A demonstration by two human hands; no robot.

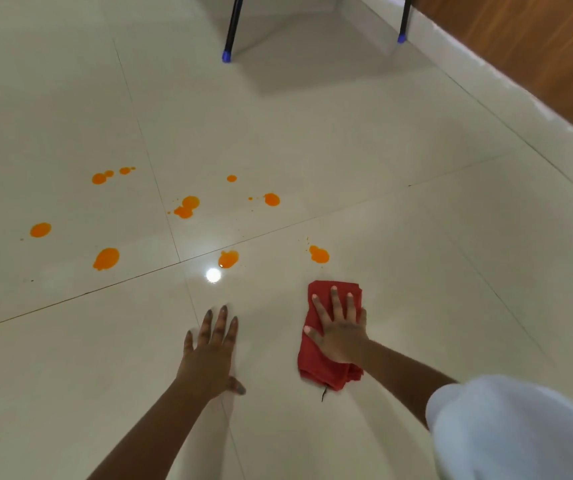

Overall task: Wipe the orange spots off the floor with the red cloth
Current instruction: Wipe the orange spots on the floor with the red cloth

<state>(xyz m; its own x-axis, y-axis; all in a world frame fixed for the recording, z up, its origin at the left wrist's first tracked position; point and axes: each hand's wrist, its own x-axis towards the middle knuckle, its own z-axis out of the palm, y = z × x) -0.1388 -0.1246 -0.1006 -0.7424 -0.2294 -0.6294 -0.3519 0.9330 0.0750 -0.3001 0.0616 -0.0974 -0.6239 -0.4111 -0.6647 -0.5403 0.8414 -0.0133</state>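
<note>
A folded red cloth (319,362) lies flat on the cream tiled floor (347,150). My right hand (342,332) presses down on it with fingers spread. My left hand (212,355) rests flat on the bare tile to the left of the cloth, fingers apart, holding nothing. Several orange spots dot the floor beyond both hands. The nearest orange spot (319,254) sits just ahead of the cloth. Another orange spot (228,259) lies ahead of my left hand, and a larger orange spot (106,258) is further left.
Two black furniture legs with blue feet (227,56) (402,38) stand at the far end. A wooden wall panel (538,46) with a pale skirting runs along the right. A white sleeve (520,431) fills the lower right corner. A light glare (213,275) shines on the tile.
</note>
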